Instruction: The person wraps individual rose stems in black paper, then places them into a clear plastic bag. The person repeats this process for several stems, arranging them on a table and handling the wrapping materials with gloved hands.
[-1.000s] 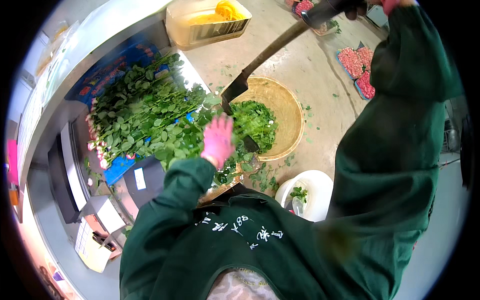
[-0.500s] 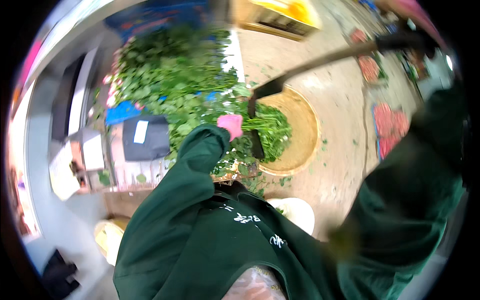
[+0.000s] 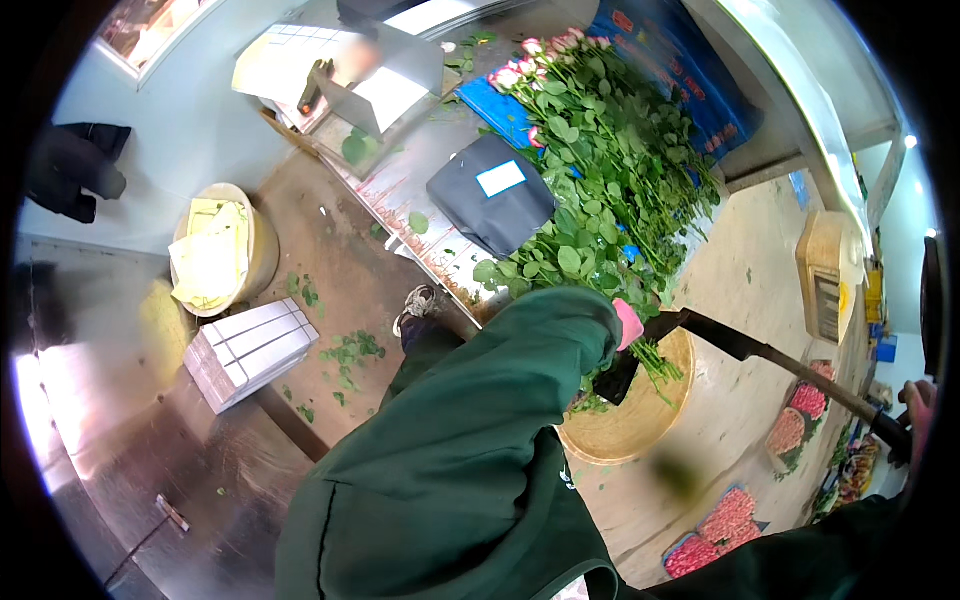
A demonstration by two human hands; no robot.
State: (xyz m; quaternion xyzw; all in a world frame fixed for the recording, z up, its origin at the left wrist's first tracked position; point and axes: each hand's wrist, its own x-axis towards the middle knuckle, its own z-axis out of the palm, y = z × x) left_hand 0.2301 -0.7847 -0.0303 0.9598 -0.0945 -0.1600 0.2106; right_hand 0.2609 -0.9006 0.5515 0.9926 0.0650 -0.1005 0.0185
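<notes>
I see the rose stems [image 3: 600, 190] lying long across the bench [image 3: 420, 200], cut ends over the round wooden block [image 3: 640, 420]. My left hand [image 3: 628, 324], pink-gloved, presses them there; finger spread hidden by my sleeve. My right hand [image 3: 915, 405] grips the long knife [image 3: 740, 348], blade angled at the stem ends.

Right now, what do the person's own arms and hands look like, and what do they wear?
Both arms are covered by loose, dark green long sleeves of a thick sweatshirt. The left sleeve is wide and creased, with a ribbed cuff. The left hand wears a bright pink glove. The right sleeve is the same green; the right hand shows at the picture's edge, too blurred to tell any glove.
</notes>
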